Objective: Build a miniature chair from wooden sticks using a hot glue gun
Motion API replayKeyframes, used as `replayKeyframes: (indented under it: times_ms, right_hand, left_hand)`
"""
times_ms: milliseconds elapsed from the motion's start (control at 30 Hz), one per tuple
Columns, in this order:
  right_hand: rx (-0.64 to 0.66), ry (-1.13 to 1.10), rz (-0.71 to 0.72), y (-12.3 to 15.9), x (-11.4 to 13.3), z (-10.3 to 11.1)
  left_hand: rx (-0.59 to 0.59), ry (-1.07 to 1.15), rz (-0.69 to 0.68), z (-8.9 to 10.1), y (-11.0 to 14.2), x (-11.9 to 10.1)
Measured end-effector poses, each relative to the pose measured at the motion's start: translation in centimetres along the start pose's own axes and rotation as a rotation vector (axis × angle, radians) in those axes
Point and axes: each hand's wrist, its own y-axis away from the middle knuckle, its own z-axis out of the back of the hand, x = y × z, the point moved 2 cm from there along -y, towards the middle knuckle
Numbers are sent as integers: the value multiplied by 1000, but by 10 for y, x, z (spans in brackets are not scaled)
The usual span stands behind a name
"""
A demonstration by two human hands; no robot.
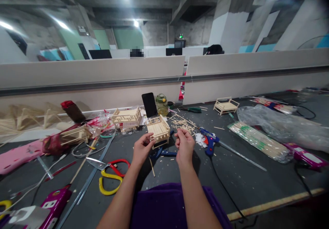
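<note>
My left hand (142, 149) is closed on the left side of a small wooden stick model (158, 130) shaped like a little bed or chair, held just above the dark table (244, 177). My right hand (183, 145) is closed beside the model's right edge, fingers pinched together; what they hold is too small to make out. A blue clamp (163, 152) lies under the model. A loose pile of short wooden sticks (183, 124) lies just behind my right hand.
A blue glue gun (209, 140) with its cord lies right of my hands, and red-and-yellow scissors (111, 174) to the left. A phone (149, 105), a jar (161, 104), more stick models (126, 118) and bagged sticks (259, 141) surround them. A partition wall (102, 78) runs behind.
</note>
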Motion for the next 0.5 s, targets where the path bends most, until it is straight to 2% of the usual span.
replayKeyframes:
  times_ms: [333, 500]
  right_hand:
    - [-23, 56, 37, 1, 6, -1]
    - [71, 254, 56, 3, 23, 15]
  left_hand:
    - [6, 21, 9, 0, 0, 1]
    - [-2, 21, 18, 0, 0, -2]
